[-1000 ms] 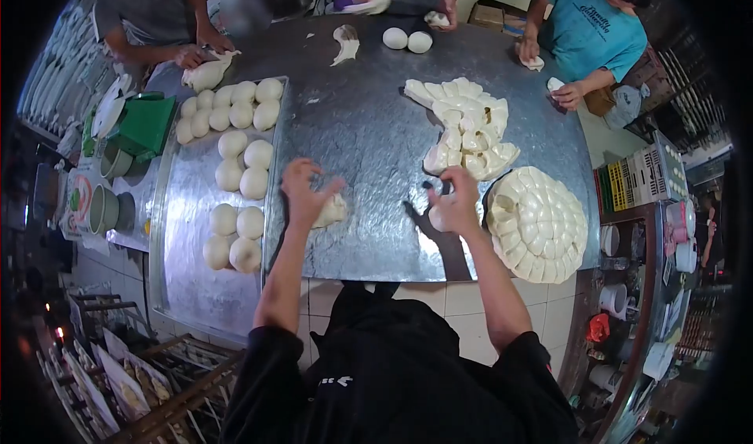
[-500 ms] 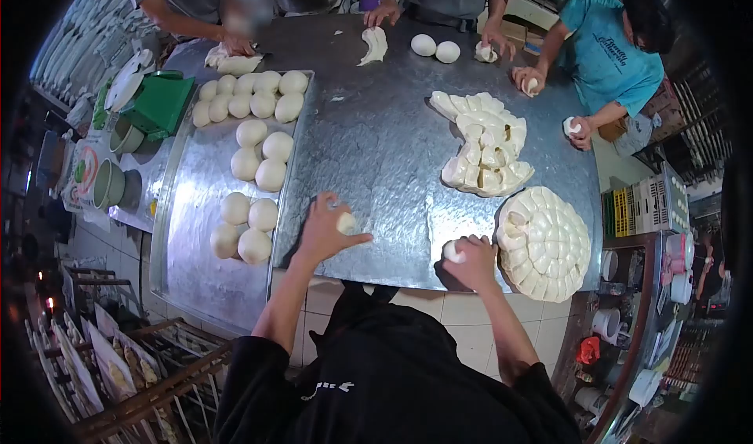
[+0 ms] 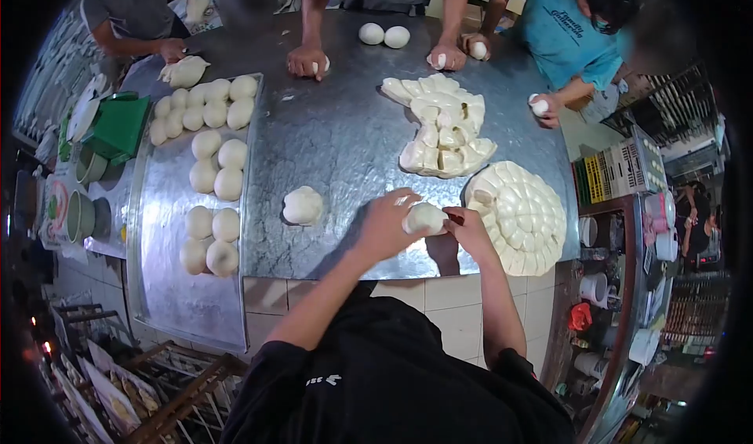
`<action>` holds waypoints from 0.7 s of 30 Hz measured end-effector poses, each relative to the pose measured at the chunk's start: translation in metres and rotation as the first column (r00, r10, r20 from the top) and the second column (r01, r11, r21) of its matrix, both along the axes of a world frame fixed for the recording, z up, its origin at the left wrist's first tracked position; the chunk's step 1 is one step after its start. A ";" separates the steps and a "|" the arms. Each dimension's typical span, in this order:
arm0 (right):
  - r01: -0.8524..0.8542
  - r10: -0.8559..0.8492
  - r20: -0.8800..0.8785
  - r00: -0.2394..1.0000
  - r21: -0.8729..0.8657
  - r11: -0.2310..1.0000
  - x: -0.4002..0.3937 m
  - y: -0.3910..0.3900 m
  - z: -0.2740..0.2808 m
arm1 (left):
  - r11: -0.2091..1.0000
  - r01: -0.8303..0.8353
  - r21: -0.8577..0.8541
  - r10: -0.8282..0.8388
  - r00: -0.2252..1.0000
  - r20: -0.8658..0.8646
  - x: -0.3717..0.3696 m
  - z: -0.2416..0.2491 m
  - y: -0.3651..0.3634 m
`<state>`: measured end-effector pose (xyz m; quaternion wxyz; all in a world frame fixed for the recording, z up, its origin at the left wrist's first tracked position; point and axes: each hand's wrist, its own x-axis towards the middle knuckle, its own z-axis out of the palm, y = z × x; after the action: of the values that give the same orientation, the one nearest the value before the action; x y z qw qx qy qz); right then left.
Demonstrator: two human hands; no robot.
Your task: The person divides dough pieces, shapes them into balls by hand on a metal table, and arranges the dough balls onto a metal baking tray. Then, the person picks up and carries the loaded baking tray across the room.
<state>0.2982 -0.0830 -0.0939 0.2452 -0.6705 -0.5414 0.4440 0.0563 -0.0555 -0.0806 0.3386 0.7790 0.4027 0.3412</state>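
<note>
A white dough ball is between my two hands near the table's front edge. My left hand curves round its left side, and my right hand pinches at its right side. To the left, a second dough ball with a slightly lumpy top rests alone on the metal table. Just right of my right hand lies a round slab of dough scored into pieces. Behind it is an irregular slab of cut dough.
A metal tray with several dough balls lies at the left, beside a green scale. Co-workers' hands work dough along the far side. A rack stands at the lower left, shelves at the right.
My left hand has left the ball at the left and moved right to the ball by my right hand. The view has shifted, and the co-workers' hands have moved.
</note>
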 end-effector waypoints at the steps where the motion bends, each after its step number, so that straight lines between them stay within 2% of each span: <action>1: 0.008 -0.008 0.003 1.000 0.001 1.000 -0.001 -0.004 0.000 | 0.996 0.005 0.095 0.004 0.996 -0.088 0.024 0.003 -0.008; 3: 0.112 -0.095 -0.175 0.980 0.089 0.990 -0.003 -0.009 0.001 | 0.992 0.035 0.125 -0.011 0.982 -0.188 0.058 -0.009 -0.014; 5: 0.095 -0.076 -0.131 0.988 0.139 0.986 -0.010 -0.012 0.009 | 0.994 0.024 0.106 -0.001 0.976 -0.217 0.077 -0.012 -0.014; 7: 0.085 -0.071 -0.068 0.995 0.228 0.970 -0.015 -0.014 0.014 | 0.994 -0.089 0.060 0.102 0.959 -0.266 0.084 -0.017 -0.013; 8: 0.084 -0.069 -0.072 0.995 0.226 0.970 -0.017 -0.014 0.016 | 0.994 -0.091 0.059 0.103 0.957 -0.270 0.086 -0.019 -0.012; 10: 0.014 -0.055 0.116 0.992 0.329 0.944 -0.022 -0.015 0.021 | 0.994 -0.006 0.112 0.049 0.922 -0.385 0.084 -0.026 -0.010; 11: 0.008 -0.046 0.108 0.993 0.323 0.947 -0.024 -0.017 0.020 | 0.994 -0.014 0.106 0.055 0.918 -0.393 0.082 -0.030 -0.010; 13: -0.225 -0.005 0.414 0.910 0.507 0.832 -0.021 -0.017 0.018 | 0.972 0.038 0.230 0.061 0.911 -0.407 0.079 -0.036 -0.009; 14: -0.239 0.013 0.408 0.913 0.510 0.826 -0.017 -0.017 0.018 | 0.973 0.019 0.231 0.081 0.907 -0.413 0.077 -0.035 -0.008; 16: -0.182 0.131 0.270 0.954 0.172 0.968 -0.009 -0.020 0.023 | 0.960 0.087 0.266 0.045 0.892 -0.450 0.071 -0.033 -0.009; 17: -0.122 0.117 -0.052 0.992 -0.104 0.987 -0.006 -0.022 0.044 | 0.965 0.122 0.233 -0.002 0.889 -0.458 0.065 -0.032 -0.008; 18: -0.144 0.005 -0.344 0.939 -0.382 0.913 -0.007 -0.022 0.075 | 0.966 0.103 0.237 0.018 0.887 -0.461 0.065 -0.035 -0.002; 19: -0.164 0.025 -0.347 0.938 -0.377 0.911 -0.016 -0.020 0.108 | 0.988 0.016 0.153 0.048 0.912 -0.408 0.068 -0.041 0.006; 20: -0.343 0.212 -0.483 0.850 -0.202 0.917 -0.027 -0.021 0.139 | 0.996 -0.063 0.058 0.079 0.932 -0.354 0.065 -0.037 0.010; 21: -0.483 0.391 -0.577 0.717 -0.006 0.876 -0.034 -0.023 0.153 | 0.989 -0.061 -0.132 0.026 0.966 -0.256 0.062 -0.034 0.014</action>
<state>0.2644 -0.1062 0.0586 0.2269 -0.3802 -0.5521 0.7065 0.1184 -0.0413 -0.1143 0.3301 0.7817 0.4824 0.2175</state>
